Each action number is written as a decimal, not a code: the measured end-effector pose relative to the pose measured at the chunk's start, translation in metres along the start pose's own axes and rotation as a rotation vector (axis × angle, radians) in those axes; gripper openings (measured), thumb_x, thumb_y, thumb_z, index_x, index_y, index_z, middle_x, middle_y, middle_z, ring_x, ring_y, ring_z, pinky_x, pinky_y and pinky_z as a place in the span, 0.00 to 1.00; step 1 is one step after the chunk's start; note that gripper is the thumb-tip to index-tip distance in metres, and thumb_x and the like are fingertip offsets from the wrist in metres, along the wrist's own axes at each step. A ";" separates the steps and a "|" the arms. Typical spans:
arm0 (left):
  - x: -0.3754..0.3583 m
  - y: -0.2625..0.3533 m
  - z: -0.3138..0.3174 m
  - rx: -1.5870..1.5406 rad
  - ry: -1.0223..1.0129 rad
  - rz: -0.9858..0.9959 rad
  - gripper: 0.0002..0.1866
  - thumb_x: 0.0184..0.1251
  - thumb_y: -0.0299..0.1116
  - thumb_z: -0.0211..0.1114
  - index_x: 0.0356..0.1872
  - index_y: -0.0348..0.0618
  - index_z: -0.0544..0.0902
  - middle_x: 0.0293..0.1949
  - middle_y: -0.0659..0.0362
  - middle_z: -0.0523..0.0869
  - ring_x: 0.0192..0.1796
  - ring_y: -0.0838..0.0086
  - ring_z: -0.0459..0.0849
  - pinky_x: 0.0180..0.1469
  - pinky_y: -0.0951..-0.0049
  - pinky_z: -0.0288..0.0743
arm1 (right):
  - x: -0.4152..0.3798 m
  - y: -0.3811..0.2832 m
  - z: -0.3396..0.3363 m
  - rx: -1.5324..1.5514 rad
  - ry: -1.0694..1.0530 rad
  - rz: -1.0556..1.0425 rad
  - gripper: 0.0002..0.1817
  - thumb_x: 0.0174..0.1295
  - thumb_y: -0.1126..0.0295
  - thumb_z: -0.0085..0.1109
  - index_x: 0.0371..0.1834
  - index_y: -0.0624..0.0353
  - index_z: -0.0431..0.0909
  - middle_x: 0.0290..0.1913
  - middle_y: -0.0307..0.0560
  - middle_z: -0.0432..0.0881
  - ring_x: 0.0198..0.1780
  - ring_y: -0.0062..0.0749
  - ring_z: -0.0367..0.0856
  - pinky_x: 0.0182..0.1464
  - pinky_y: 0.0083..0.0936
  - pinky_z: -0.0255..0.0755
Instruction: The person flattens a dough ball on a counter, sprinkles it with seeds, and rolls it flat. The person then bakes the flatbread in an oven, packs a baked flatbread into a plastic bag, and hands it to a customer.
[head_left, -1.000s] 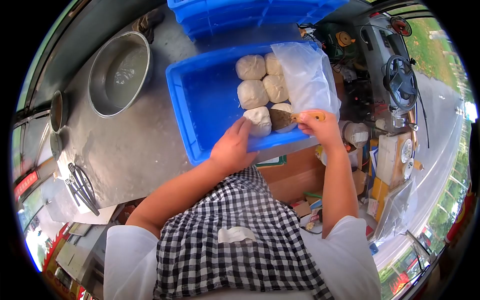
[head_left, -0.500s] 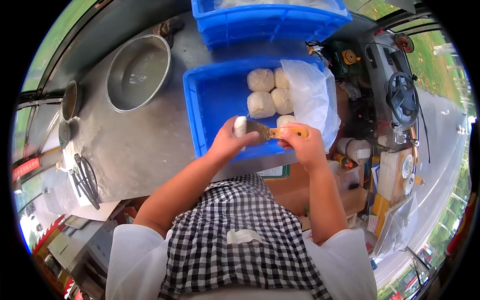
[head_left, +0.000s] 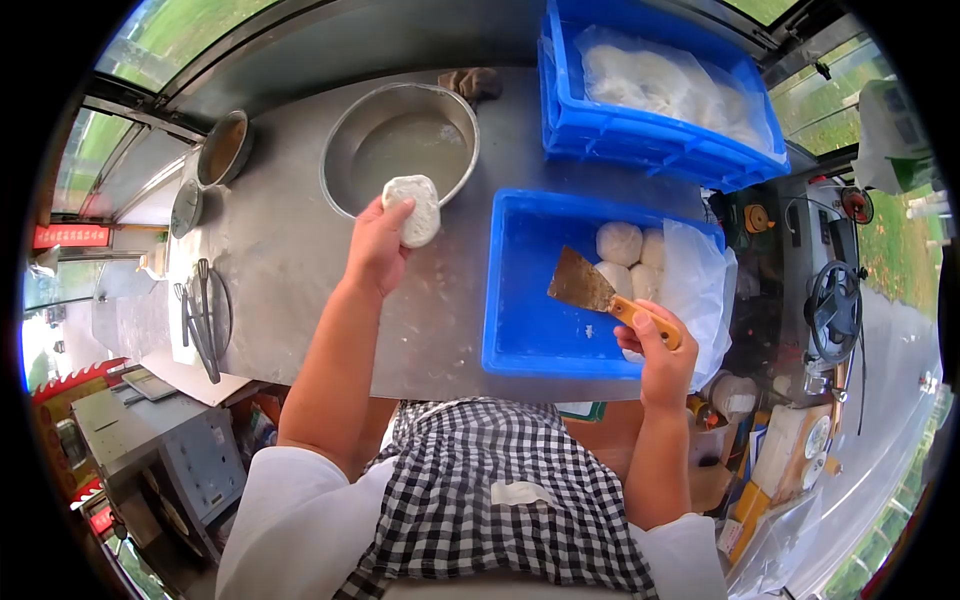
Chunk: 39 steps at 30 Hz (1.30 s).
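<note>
On the counter (head_left: 450,325) stand the blue crate (head_left: 530,300) w/ dough balls (head_left: 619,243) and the metal bowl (head_left: 346,135); the dough piece (head_left: 418,215) is by the bowl's near rim, held in the L hand (head_left: 375,248), thumb on its face. It is prob. soft, a bit sticky, and can stretch, so a wide palm under the middle is better than a pinched edge. The R hand (head_left: 665,360) is closed around the handle (head_left: 624,310) of the stiff scraper (head_left: 583,282), the correct grip place.

Blue crate (head_left: 535,290), black-and-white checked apron (head_left: 480,450), white sleeves (head_left: 300,520)
</note>
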<state>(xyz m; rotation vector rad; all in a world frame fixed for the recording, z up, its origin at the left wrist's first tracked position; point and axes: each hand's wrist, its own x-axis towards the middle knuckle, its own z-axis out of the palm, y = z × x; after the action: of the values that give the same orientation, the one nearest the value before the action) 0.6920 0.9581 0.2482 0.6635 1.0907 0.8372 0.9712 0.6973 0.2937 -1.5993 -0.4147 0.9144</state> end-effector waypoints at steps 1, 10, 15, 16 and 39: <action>0.014 0.009 -0.009 0.083 0.048 0.059 0.19 0.78 0.28 0.61 0.66 0.35 0.79 0.58 0.52 0.87 0.61 0.61 0.88 0.62 0.59 0.85 | 0.000 0.000 0.006 0.000 -0.005 0.002 0.19 0.73 0.67 0.68 0.57 0.73 0.84 0.43 0.54 0.90 0.39 0.32 0.92 0.42 0.24 0.87; 0.162 0.005 -0.070 1.376 0.188 0.404 0.35 0.66 0.36 0.66 0.74 0.35 0.72 0.72 0.39 0.77 0.75 0.44 0.74 0.76 0.54 0.70 | -0.011 0.004 0.055 -0.011 0.018 0.010 0.20 0.74 0.65 0.68 0.58 0.73 0.84 0.45 0.53 0.90 0.39 0.30 0.91 0.43 0.24 0.87; 0.188 0.015 -0.076 1.598 0.105 0.307 0.43 0.62 0.43 0.72 0.77 0.35 0.69 0.76 0.42 0.73 0.79 0.51 0.69 0.80 0.59 0.65 | -0.015 0.009 0.070 -0.014 0.094 0.020 0.20 0.73 0.65 0.68 0.58 0.72 0.84 0.45 0.52 0.90 0.39 0.30 0.90 0.42 0.23 0.87; 0.193 0.017 -0.079 1.617 0.073 0.321 0.44 0.61 0.44 0.73 0.77 0.35 0.69 0.76 0.42 0.73 0.79 0.51 0.70 0.80 0.59 0.66 | -0.014 0.009 0.073 -0.019 0.100 0.022 0.20 0.74 0.65 0.68 0.58 0.72 0.84 0.45 0.52 0.90 0.39 0.29 0.90 0.42 0.23 0.87; 0.162 0.037 -0.045 1.587 -0.427 0.145 0.34 0.48 0.42 0.87 0.52 0.34 0.82 0.52 0.42 0.89 0.54 0.51 0.88 0.58 0.56 0.81 | -0.035 0.014 0.120 0.016 0.147 -0.028 0.17 0.74 0.63 0.69 0.54 0.67 0.86 0.40 0.44 0.89 0.38 0.19 0.86 0.40 0.17 0.82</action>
<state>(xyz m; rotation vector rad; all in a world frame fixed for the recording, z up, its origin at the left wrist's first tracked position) 0.6762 1.1175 0.1844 2.1224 1.1575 -0.2657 0.8566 0.7491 0.2915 -1.6299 -0.3248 0.7714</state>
